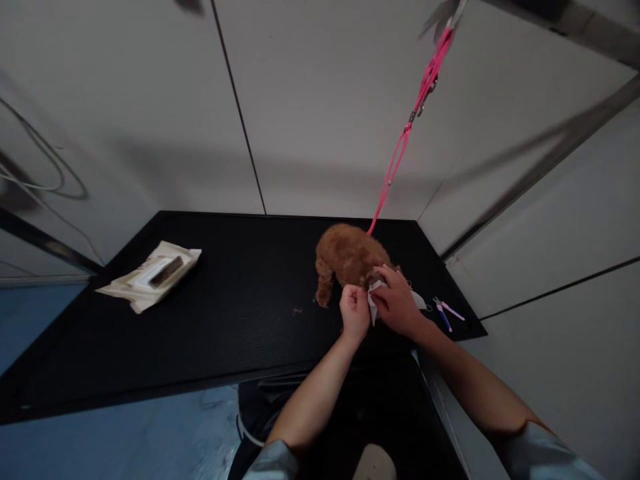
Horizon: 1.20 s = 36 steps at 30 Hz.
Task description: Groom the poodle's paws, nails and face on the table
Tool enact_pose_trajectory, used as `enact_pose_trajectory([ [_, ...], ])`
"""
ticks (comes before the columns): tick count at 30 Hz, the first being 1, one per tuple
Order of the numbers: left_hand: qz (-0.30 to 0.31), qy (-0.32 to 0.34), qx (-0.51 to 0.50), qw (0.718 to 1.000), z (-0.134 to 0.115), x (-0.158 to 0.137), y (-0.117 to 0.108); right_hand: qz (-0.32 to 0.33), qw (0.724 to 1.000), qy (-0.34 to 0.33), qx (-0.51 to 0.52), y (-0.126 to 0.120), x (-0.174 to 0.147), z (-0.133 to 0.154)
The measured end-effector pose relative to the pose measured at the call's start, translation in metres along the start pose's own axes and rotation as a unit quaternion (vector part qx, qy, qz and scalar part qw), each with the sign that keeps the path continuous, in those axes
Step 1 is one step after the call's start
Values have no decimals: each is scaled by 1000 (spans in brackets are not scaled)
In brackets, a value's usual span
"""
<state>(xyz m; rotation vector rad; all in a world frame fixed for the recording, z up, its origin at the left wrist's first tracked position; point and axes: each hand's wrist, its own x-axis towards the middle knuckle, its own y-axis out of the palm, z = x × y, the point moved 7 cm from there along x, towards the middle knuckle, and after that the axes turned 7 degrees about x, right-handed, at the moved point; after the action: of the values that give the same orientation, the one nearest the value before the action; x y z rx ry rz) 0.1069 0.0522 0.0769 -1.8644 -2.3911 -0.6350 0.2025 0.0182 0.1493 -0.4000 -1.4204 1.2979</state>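
A small dog with curly reddish-brown fur stands on the black table, its right-hand end partly hidden by my hands. My right hand pinches a white wipe between thumb and fingers, up against the dog's fur. Right beside it, my left hand is closed in a fist next to the wipe; whatever lies inside its fingers is hidden. A pink leash runs from the dog up to an overhead bar.
Nail clippers with pink and blue handles lie near the black table's right edge, beside a white item partly behind my right hand. An open-looking wipes pack rests at the left. Pale wall panels stand behind.
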Motion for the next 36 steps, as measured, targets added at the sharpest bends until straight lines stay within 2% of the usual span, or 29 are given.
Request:
enact_pose_trajectory([
  [5,0,-32,-40,999,6,7,-3,6,994,-14,104,0,4,-15],
  [10,-8,-56,-71,996,8,15,-9,25,983,18,181,-3,8,-19],
  [12,-4,-62,-84,995,8,16,-9,26,989,21,145,-6,8,-11],
  [15,1,-72,-109,991,6,14,-7,16,1000,-15,2,-13,7,14],
  [19,5,-47,-89,995,-4,12,-6,18,984,-61,-169,-17,9,37],
  [22,3,-13,-67,998,-14,14,-8,62,973,-102,-199,-19,16,38],
  [25,26,1,-56,998,-19,16,-6,138,968,-131,-164,-19,24,33],
  [27,41,-3,-52,998,-19,16,-5,164,970,-122,-135,-21,28,28],
  [31,41,-20,-56,997,-14,16,-5,126,985,-94,-69,-24,29,21],
  [36,34,-38,-73,996,-11,16,-5,116,982,-87,119,-22,22,3],
])
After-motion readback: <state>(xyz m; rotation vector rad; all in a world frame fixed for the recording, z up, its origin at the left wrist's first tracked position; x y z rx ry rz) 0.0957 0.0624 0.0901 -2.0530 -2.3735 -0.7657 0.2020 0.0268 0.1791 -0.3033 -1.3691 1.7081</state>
